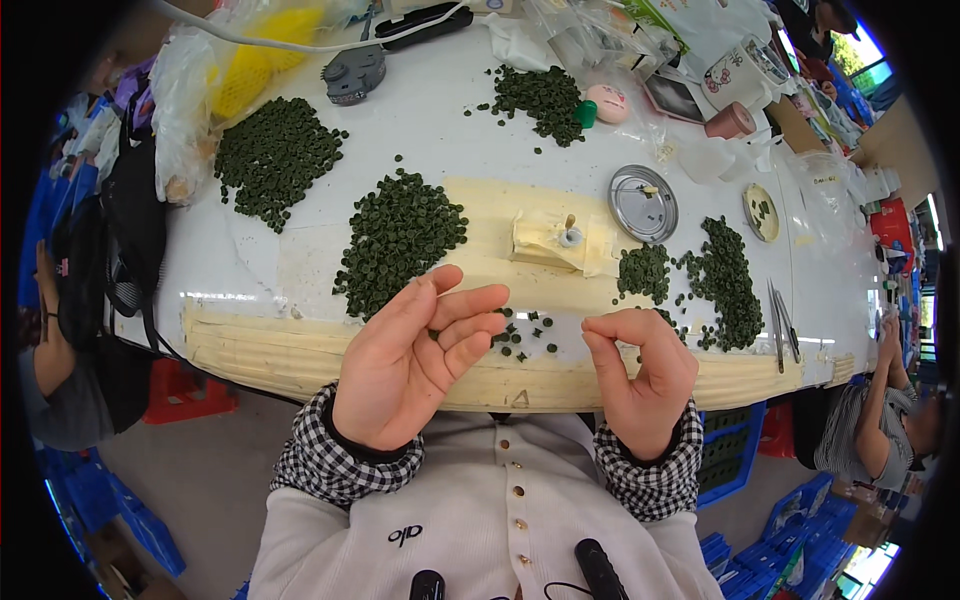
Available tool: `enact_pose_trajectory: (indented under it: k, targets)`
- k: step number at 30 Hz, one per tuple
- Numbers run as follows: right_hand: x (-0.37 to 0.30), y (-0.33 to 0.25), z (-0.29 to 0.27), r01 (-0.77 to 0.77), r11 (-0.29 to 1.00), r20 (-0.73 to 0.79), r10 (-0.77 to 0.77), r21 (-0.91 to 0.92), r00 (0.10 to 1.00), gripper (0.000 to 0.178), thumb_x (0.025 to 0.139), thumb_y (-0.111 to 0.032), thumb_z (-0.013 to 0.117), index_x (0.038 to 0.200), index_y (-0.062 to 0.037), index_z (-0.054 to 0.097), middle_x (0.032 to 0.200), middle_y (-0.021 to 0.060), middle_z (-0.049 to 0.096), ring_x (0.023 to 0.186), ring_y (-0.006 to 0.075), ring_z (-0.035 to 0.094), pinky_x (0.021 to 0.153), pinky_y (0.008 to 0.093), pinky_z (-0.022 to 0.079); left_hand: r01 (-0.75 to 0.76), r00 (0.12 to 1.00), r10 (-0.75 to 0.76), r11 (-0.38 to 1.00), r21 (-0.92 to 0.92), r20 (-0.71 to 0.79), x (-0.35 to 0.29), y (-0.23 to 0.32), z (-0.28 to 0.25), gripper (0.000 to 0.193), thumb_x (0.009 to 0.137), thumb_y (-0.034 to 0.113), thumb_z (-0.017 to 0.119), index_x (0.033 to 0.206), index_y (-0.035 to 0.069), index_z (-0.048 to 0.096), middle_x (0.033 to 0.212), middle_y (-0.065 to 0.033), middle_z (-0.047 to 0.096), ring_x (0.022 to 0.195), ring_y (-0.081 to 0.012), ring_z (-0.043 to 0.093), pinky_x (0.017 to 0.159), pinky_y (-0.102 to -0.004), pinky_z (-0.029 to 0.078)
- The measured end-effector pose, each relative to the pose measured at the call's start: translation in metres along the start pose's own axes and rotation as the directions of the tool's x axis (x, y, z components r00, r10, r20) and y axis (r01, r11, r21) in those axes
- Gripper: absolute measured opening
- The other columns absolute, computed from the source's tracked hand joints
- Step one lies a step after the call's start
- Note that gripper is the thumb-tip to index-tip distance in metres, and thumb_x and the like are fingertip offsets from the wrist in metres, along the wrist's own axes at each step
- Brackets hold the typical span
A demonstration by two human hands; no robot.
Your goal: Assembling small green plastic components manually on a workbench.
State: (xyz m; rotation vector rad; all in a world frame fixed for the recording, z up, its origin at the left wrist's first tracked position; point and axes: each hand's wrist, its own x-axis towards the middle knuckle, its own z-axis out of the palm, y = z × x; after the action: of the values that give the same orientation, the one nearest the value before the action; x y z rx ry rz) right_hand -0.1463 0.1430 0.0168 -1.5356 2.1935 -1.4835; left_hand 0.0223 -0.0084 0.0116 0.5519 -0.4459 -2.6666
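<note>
My left hand (405, 355) is held palm up above the table's near edge, its fingers apart and slightly curled. A dark green speck shows between its fingers; I cannot tell whether it lies in the hand or behind it. My right hand (645, 370) has thumb and forefinger pinched together, and what they hold, if anything, is too small to make out. Several loose small round dark green pieces (515, 335) lie between the hands. Beyond the left hand is a large heap of the pieces (400, 235). Beyond the hands stands a small tape-wrapped block (545, 245) with a short peg on top.
More green heaps lie at far left (275, 160), far middle (540, 100) and right (725, 285). A round metal dish (643, 205), tweezers (777, 325), a shallow yellowish dish (761, 213), a pink cup (730, 121) and a cable (300, 47) are on the table. People sit at both sides.
</note>
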Motion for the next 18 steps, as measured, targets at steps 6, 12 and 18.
enact_pose_trajectory:
  k: [6,12,18]
  targets:
    - [-0.002,-0.004,-0.004,-0.461,0.656,0.229,0.411,0.598,0.882,0.01,0.091,0.0,0.063,0.099,0.0048,0.064,0.088,0.0097,0.07,0.081,0.0128,0.067,0.073,0.0255,0.055,0.02,0.993,-0.037,0.988,0.15,0.114,0.005,-0.002,-0.007,0.034,0.106,0.024,0.035,0.125,0.001,0.05,0.078,0.0008,0.046,0.062,-0.0075,0.04,0.054,-0.0202,0.035]
    - [-0.003,0.012,-0.001,-0.522,0.419,0.34,0.435,0.743,0.834,0.014,0.095,-0.006,0.059,0.105,0.0034,0.062,0.092,0.0117,0.07,0.083,0.0176,0.07,0.076,0.0284,0.057,0.049,0.998,-0.038,0.976,0.213,-0.056,0.005,-0.002,0.011,0.046,0.104,0.023,0.04,0.138,-0.008,0.039,0.08,0.0036,0.034,0.069,-0.0067,0.034,0.06,-0.0201,0.034]
    - [0.001,0.01,0.003,-0.554,0.274,0.404,0.45,0.786,0.797,0.014,0.096,-0.008,0.057,0.105,0.002,0.061,0.093,0.0121,0.07,0.084,0.0194,0.07,0.077,0.0306,0.058,-0.022,0.999,0.028,0.962,0.271,-0.017,0.008,-0.004,0.007,0.044,0.102,0.017,0.046,0.138,-0.008,0.04,0.081,0.0028,0.04,0.074,-0.0084,0.039,0.067,-0.0219,0.038]
